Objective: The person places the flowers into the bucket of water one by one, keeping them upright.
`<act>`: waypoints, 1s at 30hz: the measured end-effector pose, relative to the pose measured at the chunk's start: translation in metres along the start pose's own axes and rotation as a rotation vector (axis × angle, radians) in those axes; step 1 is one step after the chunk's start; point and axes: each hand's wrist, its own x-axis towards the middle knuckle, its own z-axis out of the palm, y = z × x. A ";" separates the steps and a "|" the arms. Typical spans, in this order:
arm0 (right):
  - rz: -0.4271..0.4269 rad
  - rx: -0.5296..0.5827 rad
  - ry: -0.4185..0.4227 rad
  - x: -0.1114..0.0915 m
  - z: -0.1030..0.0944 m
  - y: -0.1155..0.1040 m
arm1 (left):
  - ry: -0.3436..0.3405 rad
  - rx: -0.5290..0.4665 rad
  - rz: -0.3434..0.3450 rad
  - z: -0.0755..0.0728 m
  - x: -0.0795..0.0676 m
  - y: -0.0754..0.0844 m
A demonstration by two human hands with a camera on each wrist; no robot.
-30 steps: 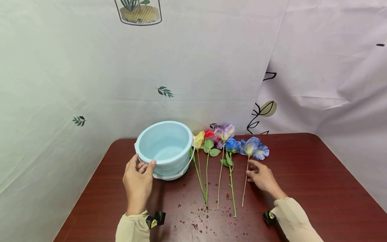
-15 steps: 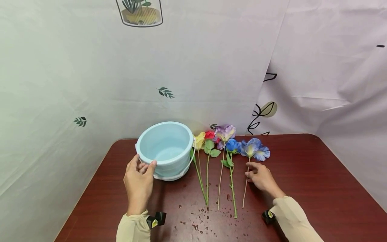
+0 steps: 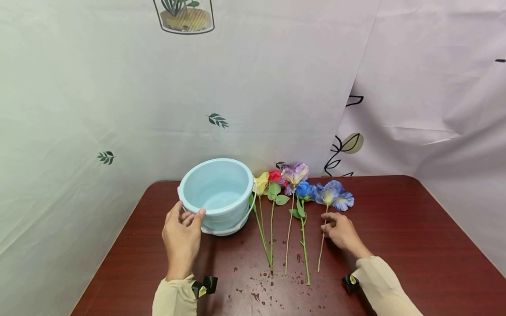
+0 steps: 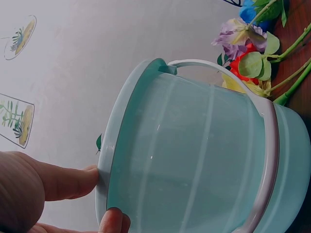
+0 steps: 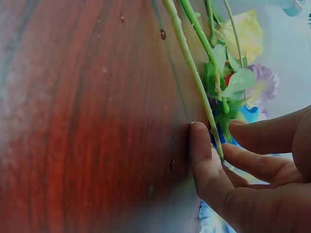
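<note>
A light blue bucket [image 3: 227, 218] with a white handle [image 4: 267, 160] stands tilted slightly at the left back of the table. My left hand [image 3: 182, 239] pinches its near-left rim, fingers at the lip in the left wrist view. At right, a blue-violet artificial flower [image 3: 332, 193] lies with its head toward the back. Around the upper part of its stem [image 5: 194, 73] my right hand [image 3: 343, 230] has its fingers curled, one fingertip against the tabletop; the thumb stands slightly off the stem in the right wrist view.
Between bucket and right hand lie a yellow flower [image 3: 262, 182], a red flower [image 3: 274, 176], a purple flower [image 3: 294, 174] and a blue rose [image 3: 305, 189], stems toward me. Water drops [image 3: 256, 296] dot the dark red table [image 3: 395, 237]. White printed cloth [image 3: 276, 87] hangs behind.
The right hand shifts very slightly to the left against the blue-violet flower's stem. The left hand keeps its place on the bucket rim, and the flowers stay put.
</note>
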 end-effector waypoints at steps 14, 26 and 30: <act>-0.009 -0.049 0.085 -0.001 0.000 -0.001 | 0.003 -0.005 -0.003 0.000 0.000 0.001; -0.023 -0.082 0.145 -0.003 -0.001 -0.004 | -0.006 0.003 -0.006 -0.001 0.001 0.000; -0.029 -0.103 0.172 -0.003 -0.002 -0.007 | -0.004 -0.002 -0.004 -0.001 0.001 -0.001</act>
